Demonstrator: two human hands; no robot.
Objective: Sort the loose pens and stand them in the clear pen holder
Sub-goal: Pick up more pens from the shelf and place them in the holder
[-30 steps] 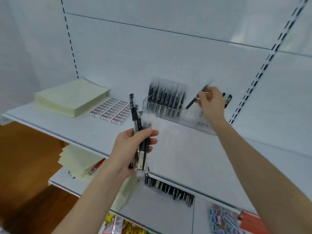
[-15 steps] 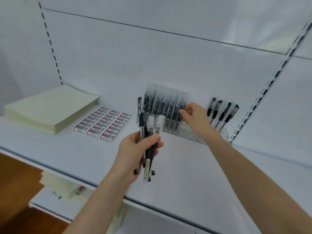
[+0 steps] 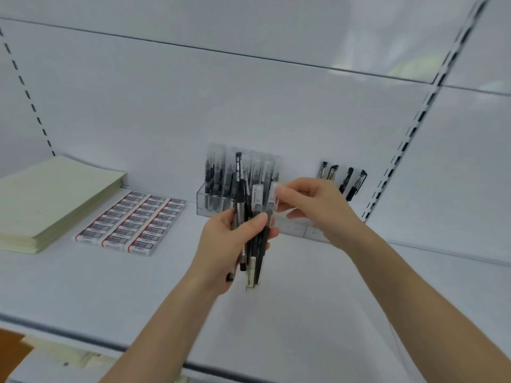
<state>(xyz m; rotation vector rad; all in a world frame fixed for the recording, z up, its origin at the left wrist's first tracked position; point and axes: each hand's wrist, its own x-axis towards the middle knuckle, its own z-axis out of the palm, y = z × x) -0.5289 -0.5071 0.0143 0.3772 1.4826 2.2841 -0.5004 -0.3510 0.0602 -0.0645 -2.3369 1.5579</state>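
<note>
Pens (image 3: 250,239) in a loose bundle, black barrels mixed with clear-capped ones, stand roughly upright in the left hand (image 3: 224,244), held above the shelf and in front of the clear pen holder. The fingers wrap round the middle of the bundle with the thumb pressed across its front, so the tips stick out below the palm and the caps rise above it. The right hand (image 3: 318,208) meets the bundle from the right. Its thumb and forefinger pinch the top of one clear-capped pen (image 3: 273,199) at the bundle's right edge (blur hides exactly where the pads sit). Just behind both hands the clear pen holder (image 3: 201,201) sits at the back of the white shelf (image 3: 138,286), against the rear panel. A row of pens (image 3: 221,175) stands upright in its left part. Four black pens (image 3: 344,179) lean further right, their lower ends hidden behind the right hand. Left of the holder, erasers (image 3: 132,222) lie flat in three columns, and beyond them rests a stack of pale green paper (image 3: 49,200).
</note>
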